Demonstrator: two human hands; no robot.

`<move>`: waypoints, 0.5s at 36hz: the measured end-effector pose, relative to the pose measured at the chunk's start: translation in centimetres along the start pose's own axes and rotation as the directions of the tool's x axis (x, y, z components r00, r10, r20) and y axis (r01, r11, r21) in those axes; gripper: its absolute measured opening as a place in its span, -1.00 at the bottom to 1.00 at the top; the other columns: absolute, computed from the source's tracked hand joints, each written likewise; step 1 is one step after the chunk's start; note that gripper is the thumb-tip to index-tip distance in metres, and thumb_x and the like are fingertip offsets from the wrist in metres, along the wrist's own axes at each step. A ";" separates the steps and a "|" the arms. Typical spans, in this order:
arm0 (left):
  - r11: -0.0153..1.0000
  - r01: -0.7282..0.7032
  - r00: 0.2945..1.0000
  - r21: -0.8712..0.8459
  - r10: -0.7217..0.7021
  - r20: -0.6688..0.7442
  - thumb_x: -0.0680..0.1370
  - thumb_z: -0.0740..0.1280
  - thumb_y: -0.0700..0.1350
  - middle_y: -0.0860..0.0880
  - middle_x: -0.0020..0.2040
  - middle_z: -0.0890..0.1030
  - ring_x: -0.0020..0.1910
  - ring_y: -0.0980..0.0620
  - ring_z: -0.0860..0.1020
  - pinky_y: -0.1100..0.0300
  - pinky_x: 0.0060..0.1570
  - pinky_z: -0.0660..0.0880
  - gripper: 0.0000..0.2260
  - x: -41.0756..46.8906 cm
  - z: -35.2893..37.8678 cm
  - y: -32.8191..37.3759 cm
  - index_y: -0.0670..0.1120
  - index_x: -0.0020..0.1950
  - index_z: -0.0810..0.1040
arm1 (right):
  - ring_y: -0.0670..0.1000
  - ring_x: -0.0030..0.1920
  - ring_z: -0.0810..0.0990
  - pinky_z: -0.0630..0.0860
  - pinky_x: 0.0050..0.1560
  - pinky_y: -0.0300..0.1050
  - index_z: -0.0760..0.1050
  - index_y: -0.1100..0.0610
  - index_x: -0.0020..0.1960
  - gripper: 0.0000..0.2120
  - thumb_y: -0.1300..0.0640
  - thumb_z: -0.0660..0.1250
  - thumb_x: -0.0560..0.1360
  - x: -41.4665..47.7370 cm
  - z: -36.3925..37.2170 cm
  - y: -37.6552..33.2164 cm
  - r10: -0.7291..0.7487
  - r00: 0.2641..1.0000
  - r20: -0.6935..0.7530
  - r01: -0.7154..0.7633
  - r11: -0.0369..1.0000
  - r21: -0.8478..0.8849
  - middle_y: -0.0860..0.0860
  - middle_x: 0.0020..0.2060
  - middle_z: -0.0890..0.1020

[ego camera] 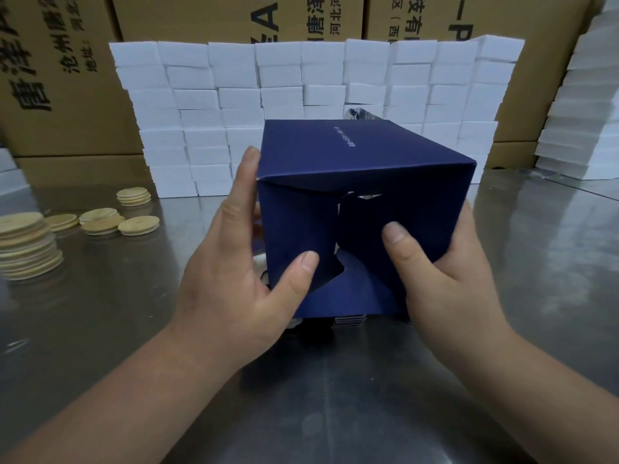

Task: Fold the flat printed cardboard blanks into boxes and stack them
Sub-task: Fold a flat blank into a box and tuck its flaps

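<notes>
A dark blue cardboard box [361,152] is held up in the middle of the view, its end facing me with the interlocking flaps partly folded in and a small gap at their centre. My left hand [234,269] grips its left side, thumb pressing on the left flap. My right hand [435,262] holds the right side, thumb pressing the right flap. Under the box a low pile of flat blue blanks [350,319] lies on the metal table [335,396], mostly hidden.
A wall of stacked white boxes [201,128] stands behind, with more white stacks [579,112] at the right. Brown shipping cartons [67,78] fill the background. Round pale wooden discs [25,244] are piled and scattered at the left.
</notes>
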State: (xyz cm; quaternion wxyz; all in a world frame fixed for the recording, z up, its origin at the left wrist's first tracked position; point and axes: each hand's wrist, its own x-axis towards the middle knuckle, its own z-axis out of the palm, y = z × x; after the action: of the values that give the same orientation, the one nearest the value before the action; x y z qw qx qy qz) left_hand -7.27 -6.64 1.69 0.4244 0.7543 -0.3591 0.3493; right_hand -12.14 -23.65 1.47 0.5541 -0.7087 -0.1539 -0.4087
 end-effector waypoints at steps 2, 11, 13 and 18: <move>0.997 -0.061 0.997 -0.050 0.059 -0.056 0.42 0.23 0.12 0.23 0.28 0.26 0.20 0.50 0.30 0.55 0.12 0.28 -0.36 0.0 0.1 -0.3 0.22 0.43 0.00 | -0.33 0.09 0.52 0.43 -0.04 -0.50 0.31 -0.24 0.20 -0.57 0.05 0.34 0.41 0.0 0.2 -0.2 -0.020 0.998 0.059 0.019 1.000 0.013 -0.42 0.05 0.53; 0.850 -0.146 0.989 -0.506 0.117 -0.090 0.51 0.16 -0.20 0.19 0.41 0.25 0.40 0.17 0.28 0.26 0.33 0.26 -0.41 -0.4 1.1 0.2 0.03 0.42 -0.09 | -0.39 0.12 0.48 0.40 -0.03 -0.54 0.22 -0.19 0.30 -0.30 -0.06 0.40 0.22 -0.2 0.4 -0.4 0.022 0.989 0.143 -0.015 0.999 -0.052 -0.47 0.09 0.47; 0.809 -0.108 0.992 -0.578 0.050 -0.116 0.53 0.14 -0.18 0.03 0.49 0.15 0.46 0.07 0.21 0.16 0.39 0.22 -0.44 -0.4 1.3 0.5 0.15 0.40 -0.06 | -0.38 0.08 0.49 0.42 -0.07 -0.52 0.25 -0.21 0.15 -0.39 0.02 0.45 0.19 -0.4 0.5 -0.4 0.039 0.998 0.050 -0.036 0.998 -0.060 -0.46 0.05 0.47; 0.730 -0.063 0.996 -0.681 -0.002 -0.094 0.56 0.11 -0.16 0.25 0.40 0.29 0.43 0.12 0.27 -0.02 0.41 0.23 -0.51 -0.5 1.5 1.4 0.22 0.38 0.02 | -0.33 -0.08 0.54 0.44 -0.15 -0.48 0.27 -0.13 -0.03 -0.58 0.21 0.39 0.30 -0.6 0.8 -0.1 -0.045 0.993 -0.110 0.038 0.997 -0.063 -0.19 -0.05 0.48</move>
State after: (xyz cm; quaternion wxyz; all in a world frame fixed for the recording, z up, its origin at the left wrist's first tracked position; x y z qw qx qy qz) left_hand -8.41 -8.35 1.21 0.6813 0.5233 -0.4557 0.2330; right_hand -12.27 -22.74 1.02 0.5314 -0.6978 -0.1251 -0.4636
